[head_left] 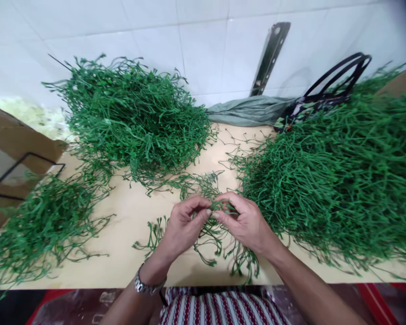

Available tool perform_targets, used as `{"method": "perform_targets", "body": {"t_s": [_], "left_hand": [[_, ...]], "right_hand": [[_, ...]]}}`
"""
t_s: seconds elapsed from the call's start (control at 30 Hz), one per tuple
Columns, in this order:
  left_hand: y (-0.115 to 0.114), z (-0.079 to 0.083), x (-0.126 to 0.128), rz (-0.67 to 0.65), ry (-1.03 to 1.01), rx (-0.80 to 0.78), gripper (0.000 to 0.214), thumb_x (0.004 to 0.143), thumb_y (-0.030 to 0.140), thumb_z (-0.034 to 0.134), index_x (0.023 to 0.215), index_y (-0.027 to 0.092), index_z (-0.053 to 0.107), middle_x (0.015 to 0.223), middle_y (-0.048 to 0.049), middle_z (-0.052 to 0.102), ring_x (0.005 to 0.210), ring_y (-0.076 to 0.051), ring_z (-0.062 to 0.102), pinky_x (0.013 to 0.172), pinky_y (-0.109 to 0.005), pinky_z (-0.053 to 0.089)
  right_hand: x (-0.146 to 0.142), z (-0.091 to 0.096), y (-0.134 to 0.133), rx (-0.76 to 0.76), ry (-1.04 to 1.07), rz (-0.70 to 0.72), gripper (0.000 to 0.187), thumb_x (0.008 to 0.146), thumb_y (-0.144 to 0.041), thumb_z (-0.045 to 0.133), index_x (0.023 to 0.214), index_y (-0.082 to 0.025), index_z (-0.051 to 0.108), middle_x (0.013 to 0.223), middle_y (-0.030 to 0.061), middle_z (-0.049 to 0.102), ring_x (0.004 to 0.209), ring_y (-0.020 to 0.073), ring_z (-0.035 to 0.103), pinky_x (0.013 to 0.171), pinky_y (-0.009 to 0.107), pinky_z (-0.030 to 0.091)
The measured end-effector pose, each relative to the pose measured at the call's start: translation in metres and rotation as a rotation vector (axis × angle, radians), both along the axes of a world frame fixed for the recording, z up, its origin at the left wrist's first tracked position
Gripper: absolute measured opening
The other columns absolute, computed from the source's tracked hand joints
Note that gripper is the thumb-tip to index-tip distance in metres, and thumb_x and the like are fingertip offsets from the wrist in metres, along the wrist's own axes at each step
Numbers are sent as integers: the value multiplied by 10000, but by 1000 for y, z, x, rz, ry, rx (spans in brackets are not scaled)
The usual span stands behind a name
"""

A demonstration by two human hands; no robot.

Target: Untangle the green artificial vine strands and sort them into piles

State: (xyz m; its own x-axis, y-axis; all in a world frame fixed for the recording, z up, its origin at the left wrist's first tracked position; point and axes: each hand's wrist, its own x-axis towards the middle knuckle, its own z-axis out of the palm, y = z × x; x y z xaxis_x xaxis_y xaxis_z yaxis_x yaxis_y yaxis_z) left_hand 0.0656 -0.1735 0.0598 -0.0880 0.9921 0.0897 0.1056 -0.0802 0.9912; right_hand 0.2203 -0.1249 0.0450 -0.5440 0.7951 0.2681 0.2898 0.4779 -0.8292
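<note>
Left hand [186, 225] and right hand [248, 222] meet over the bench [130, 212], wrists angled inward, thumb tips nearly together! Each grip pinches green stems [219, 206] between thumb and fingers (a metal wristband [145, 287] on the left), a big green pile [328, 189] to their right.

The green stems [318, 180] look like moulded plastic, smooth with a slight sheen, though massed together they make a rough, wiry texture. Beneath them the counter [131, 203] is smooth and mostly matt. Glazed-looking tiles [149, 49] face the wall, softly glossy, and the slotted bracket [270, 58] is shiny metal. The grey-green cloth [250, 111] is matt and creased. Plain brown cardboard [13, 131] looks dull; the watch [145, 282] has a polished metal band. Woven-looking cloth makes up the striped garment [219, 309].
</note>
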Motion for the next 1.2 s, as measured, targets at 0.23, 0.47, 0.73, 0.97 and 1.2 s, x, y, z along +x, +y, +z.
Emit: {"method": "perform_targets", "body": {"t_s": [0.23,0.47,0.73,0.97,1.2], "left_hand": [[0,-9,12,-44,-238,-174,78,668,216,666,685,139,667,653,-17,592,600,-106,492,554,-209,378],[-2,-2,12,-28,258,-63,92,751,176,546,746,147,633,587,13,505,556,-102,430,526,-225,338],[4,-14,7,-38,-6,123,50,721,177,633,752,183,671,669,-25,549,660,-143,487,607,-266,390],[0,-19,20,161,-330,75,55,741,183,606,688,171,606,775,-18,508,752,-133,474,687,-241,390],[0,-10,23,149,-734,-83,122,665,201,652,637,155,542,680,-2,528,572,-87,429,496,-193,325]], "right_hand": [[13,-3,1,148,23,143,96,840,-213,501,827,-155,576,724,28,493,659,125,465,580,236,384],[13,-4,4,303,-187,183,157,782,-69,385,734,-152,510,692,37,454,649,146,423,565,260,349],[8,7,10,102,-219,391,131,812,-136,475,695,-161,527,757,38,534,702,132,485,631,244,396],[-6,-4,2,-30,5,210,173,830,-149,476,663,-158,517,653,-7,464,635,104,436,576,221,336],[-13,-3,2,-188,154,237,242,866,-305,457,678,-167,521,652,-1,470,647,118,460,600,232,373]]}}
